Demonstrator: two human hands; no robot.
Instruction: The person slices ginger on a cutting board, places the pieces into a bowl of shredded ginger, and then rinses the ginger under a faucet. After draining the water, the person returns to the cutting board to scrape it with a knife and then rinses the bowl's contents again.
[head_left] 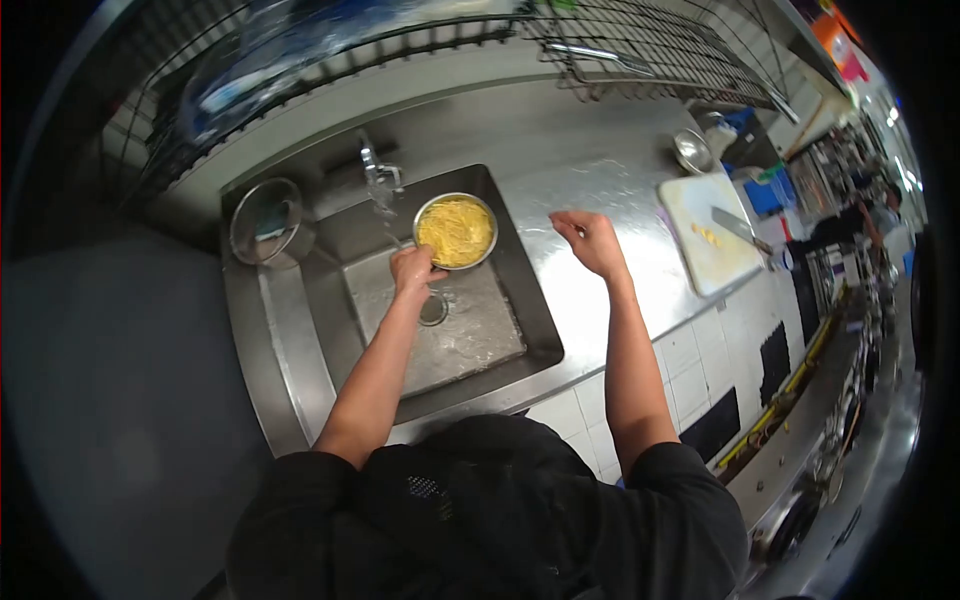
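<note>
My left hand (413,270) grips the near-left rim of a round metal bowl (491,250), thumb over the edge. The bowl is full of thin yellow shreds (455,230) and is held over the steel sink (430,360). Left of the bowl is the tap (375,172), with what looks like water falling from it. My right hand (590,240) hovers over the steel counter (560,290), right of the sink. Its fingers are loosely bent, the thumb a little apart, and nothing shows between them.
A clear round container (268,225) stands at the sink's left corner. To the right, a white cutting board (705,230) bears a knife (735,222) and yellow bits. Behind it is a small metal bowl (692,150). A wire shelf (650,60) hangs above; another person (885,215) is far right.
</note>
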